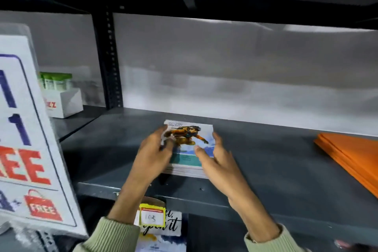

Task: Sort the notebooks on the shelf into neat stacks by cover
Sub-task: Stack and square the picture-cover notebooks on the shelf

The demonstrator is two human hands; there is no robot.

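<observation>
Head view, step in hand: squaring up a small stack of notebooks (pixel 189 149) with the skydiver cover, set near the front edge of the grey shelf (pixel 266 161), centre-left.
Head view, progress: judged early to midway; one stack formed here, a fan of orange covers (pixel 351 153) lying far right and well apart, not yet squared.
Head view, left hand (pixel 155 149): loosely open, fingers curved against the left edge of the stack, thumb resting on the top cover; pressing sideways rather than gripping, as far as blur allows.
Head view, right hand (pixel 214 155): open, fingers spread, palm along the right edge of the stack, thumb tip touching the top cover; nothing lifted.
Head view, stack state: several copies, near edges slightly stepped, top cover roughly aligned.
Head view, next move, as a judgement: gentle inward squeeze from both sides, then a tap along the near edge to level the steps; afterwards a reach right toward the orange covers.
Head view, risk: top copy sliding off if pushed unevenly.
Head view, surroundings: promotional sign (pixel 30 139) at left, white box with green-capped items (pixel 59 96) far left, price tag (pixel 152 217) below the shelf lip.
</observation>
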